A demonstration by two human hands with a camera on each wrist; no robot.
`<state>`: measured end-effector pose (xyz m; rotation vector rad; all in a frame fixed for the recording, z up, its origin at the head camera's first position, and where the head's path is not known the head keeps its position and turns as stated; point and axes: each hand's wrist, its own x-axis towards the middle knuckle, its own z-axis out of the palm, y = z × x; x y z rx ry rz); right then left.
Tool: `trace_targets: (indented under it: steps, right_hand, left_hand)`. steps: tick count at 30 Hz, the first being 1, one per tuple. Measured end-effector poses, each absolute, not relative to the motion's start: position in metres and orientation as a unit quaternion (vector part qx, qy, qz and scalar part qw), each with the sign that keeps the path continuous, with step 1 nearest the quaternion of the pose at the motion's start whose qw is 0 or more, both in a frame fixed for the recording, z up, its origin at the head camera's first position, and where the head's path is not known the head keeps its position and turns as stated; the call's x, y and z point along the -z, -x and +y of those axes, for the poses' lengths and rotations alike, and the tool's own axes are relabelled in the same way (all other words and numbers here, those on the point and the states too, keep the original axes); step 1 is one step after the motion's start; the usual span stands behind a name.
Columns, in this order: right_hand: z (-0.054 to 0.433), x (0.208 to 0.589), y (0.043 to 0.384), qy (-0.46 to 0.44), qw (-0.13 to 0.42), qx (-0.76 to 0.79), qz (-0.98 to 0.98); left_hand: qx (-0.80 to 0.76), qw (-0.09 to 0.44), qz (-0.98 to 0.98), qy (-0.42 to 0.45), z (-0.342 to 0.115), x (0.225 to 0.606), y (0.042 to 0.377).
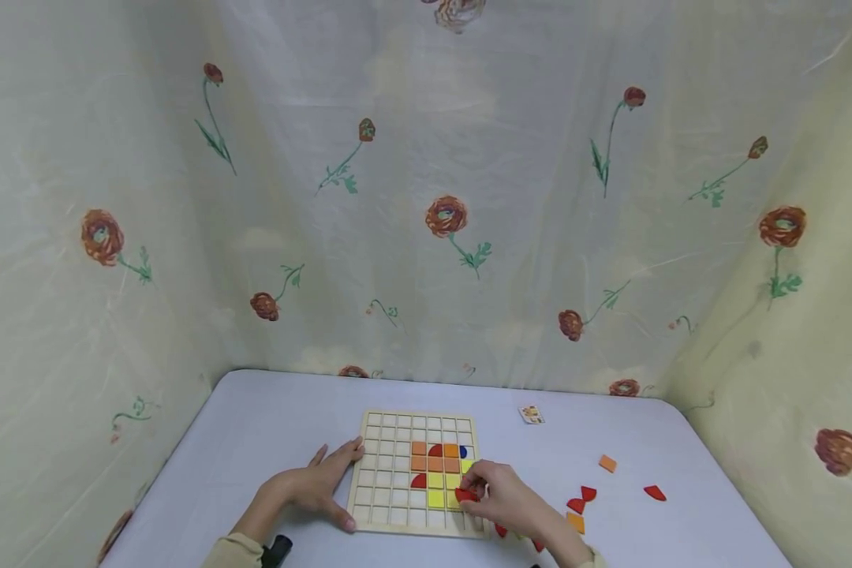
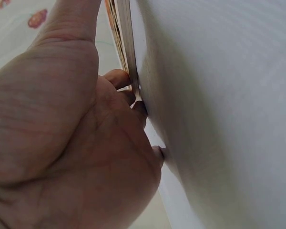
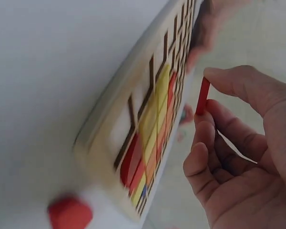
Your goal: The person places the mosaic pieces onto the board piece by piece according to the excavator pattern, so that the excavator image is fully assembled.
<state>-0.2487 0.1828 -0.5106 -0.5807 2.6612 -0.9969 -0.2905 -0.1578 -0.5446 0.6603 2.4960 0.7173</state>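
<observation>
The wooden grid board point(image 1: 383, 517) lies on the white table, with orange, yellow, red and blue tiles in some of its cells. My left hand point(image 1: 315, 483) rests at the board's left side, fingers spread, thumb by the lower left corner. In the left wrist view its fingertips touch near the board's edge point(image 2: 127, 38). My right hand point(image 1: 507, 497) pinches a red quarter-circle tile point(image 3: 203, 96) between thumb and fingers, above the board's right part. The cells beneath that hand are partly hidden.
Loose tiles lie right of the board: an orange square point(image 1: 607, 463), a yellow-orange square point(image 1: 576, 524) and several red quarter-circles, one farther right point(image 1: 655, 493). A small picture card point(image 1: 531, 415) lies beyond the board. A flowered curtain point(image 1: 497, 315) hangs behind the table.
</observation>
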Motion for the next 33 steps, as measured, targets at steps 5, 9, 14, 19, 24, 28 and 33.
trace_targets:
  steps: [5,9,14,19,24,28,33]
  right_hand:
    - [0.142,0.517,0.254,0.248,0.100,0.316,0.910]
    - [0.124,0.529,0.260,0.245,0.102,0.299,0.916]
    - [0.118,0.539,0.265,0.215,0.126,0.317,0.915]
    - [0.118,0.540,0.269,0.216,0.130,0.329,0.910]
    - [0.116,0.537,0.268,0.222,0.123,0.320,0.913]
    - [0.114,0.536,0.266,0.225,0.113,0.315,0.915]
    - [0.118,0.531,0.262,0.215,0.100,0.327,0.915]
  left_hand:
    - [-0.255,0.226,0.908,-0.243,-0.158,0.543,0.290]
    - [-0.254,0.223,0.908,-0.246,-0.157,0.543,0.289]
    - [-0.252,0.222,0.909,-0.248,-0.157,0.544,0.290]
    - [-0.255,0.222,0.908,-0.248,-0.158,0.547,0.291]
    - [-0.258,0.222,0.907,-0.249,-0.158,0.546,0.291]
    - [-0.258,0.223,0.907,-0.249,-0.158,0.545,0.290]
    - [-0.254,0.224,0.909,-0.243,-0.157,0.545,0.290]
